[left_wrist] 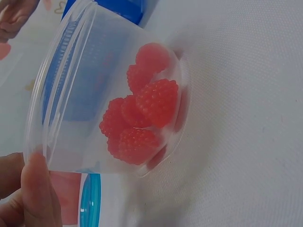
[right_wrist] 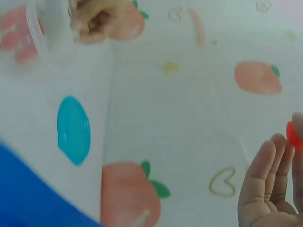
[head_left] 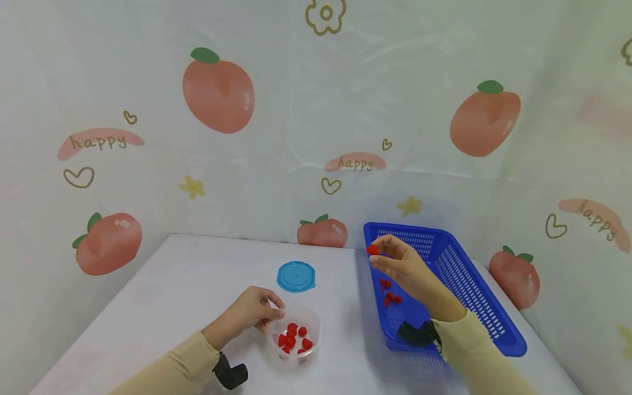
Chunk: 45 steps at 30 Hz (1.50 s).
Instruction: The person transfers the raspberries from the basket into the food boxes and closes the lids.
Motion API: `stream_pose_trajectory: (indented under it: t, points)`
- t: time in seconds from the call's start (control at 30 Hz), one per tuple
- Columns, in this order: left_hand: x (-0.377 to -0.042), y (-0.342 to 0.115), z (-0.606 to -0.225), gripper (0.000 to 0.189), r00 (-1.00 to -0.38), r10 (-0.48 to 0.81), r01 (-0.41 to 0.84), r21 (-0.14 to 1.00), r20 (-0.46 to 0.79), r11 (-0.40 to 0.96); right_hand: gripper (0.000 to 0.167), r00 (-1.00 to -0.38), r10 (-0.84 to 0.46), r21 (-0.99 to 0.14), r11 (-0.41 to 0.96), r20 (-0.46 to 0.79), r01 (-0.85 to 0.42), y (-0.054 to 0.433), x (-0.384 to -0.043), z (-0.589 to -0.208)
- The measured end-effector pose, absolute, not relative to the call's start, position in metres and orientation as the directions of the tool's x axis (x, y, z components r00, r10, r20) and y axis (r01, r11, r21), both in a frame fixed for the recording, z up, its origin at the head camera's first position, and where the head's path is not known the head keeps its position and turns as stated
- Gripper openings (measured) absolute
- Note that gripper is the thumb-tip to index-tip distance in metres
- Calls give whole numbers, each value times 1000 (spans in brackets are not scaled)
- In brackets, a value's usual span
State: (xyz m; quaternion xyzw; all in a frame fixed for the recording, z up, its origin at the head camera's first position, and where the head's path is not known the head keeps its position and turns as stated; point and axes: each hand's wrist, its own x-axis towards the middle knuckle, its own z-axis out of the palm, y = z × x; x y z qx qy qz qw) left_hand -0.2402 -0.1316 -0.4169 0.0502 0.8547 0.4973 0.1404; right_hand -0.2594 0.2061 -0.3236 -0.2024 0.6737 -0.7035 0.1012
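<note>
Raspberries (head_left: 291,341) lie heaped in the bottom of a clear plastic tub (head_left: 321,332), which sits on the white tabletop (head_left: 207,269). Of the two hands, the left hand (head_left: 254,308) is nearly closed at the tips, pinching the tub's rim between thumb and fingers on the side toward the left arm. The right hand (head_left: 402,267) is raised above the left side of a blue basket (head_left: 446,258), its thumb and fingertips drawn together on a single raspberry (head_left: 372,249); in the right wrist view, its other fingers extend loosely beside that grip. Inside the basket, small red berries (head_left: 390,298) lie in two loose clusters near the left wall, too small to make out in detail.

Behind the tub, and well apart from the basket, a light blue lid (head_left: 296,276) lies flat. Both arms wear pale yellow sleeves (head_left: 175,359), and black devices (head_left: 230,373) sit at the wrists. Beyond the tabletop hangs a pale backdrop (head_left: 276,164) printed with red fruit, yellow flowers, outlined hearts and the word "happy".
</note>
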Motion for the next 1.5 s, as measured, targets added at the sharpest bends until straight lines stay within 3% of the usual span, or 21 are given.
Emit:
stream_pose_trajectory:
  t: [0.37, 0.63, 0.9, 1.23, 1.5]
  points:
    - [-240, -133, -417, 20, -953, 235, -58, 875, -192, 480, 22, -880, -440, -983, -99, 180, -152, 178, -228, -336]
    - [-241, -134, -417, 20, -953, 237, -50, 870, -188, 491, 21, -910, -393, -991, -45, 131, -123, 154, -214, -348]
    - [-241, -134, -417, 20, -952, 240, -51, 872, -190, 488, 22, -878, -467, -994, -54, 109, -95, 137, -208, -373]
    - [-241, -132, -419, 18, -954, 232, -55, 873, -189, 485, 25, -878, -478, -999, 11, -39, 39, 119, -205, -407]
    - [-240, -131, -417, 19, -954, 230, -58, 872, -191, 486, 24, -883, -462, -997, 28, -81, 76, 115, -208, -421]
